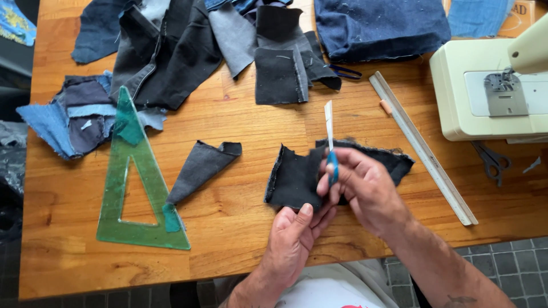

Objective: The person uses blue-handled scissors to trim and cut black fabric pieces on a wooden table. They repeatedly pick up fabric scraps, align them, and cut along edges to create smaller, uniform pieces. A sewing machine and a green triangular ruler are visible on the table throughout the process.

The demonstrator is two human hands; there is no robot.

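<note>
My left hand (294, 232) pinches the lower edge of a black denim patch (294, 178) lying on the wooden table (228, 122). My right hand (365, 185) grips a small tool with a blue handle and a white tip (330, 137), held upright over the patch. The patch's frayed right end (399, 162) sticks out past my right hand.
A green see-through set square (117, 188) and a folded grey scrap (200, 165) lie to the left. Dark and blue denim pieces (171, 51) cover the back. A long ruler (422, 148), scissors (491, 162) and a cream sewing machine (491, 91) are on the right.
</note>
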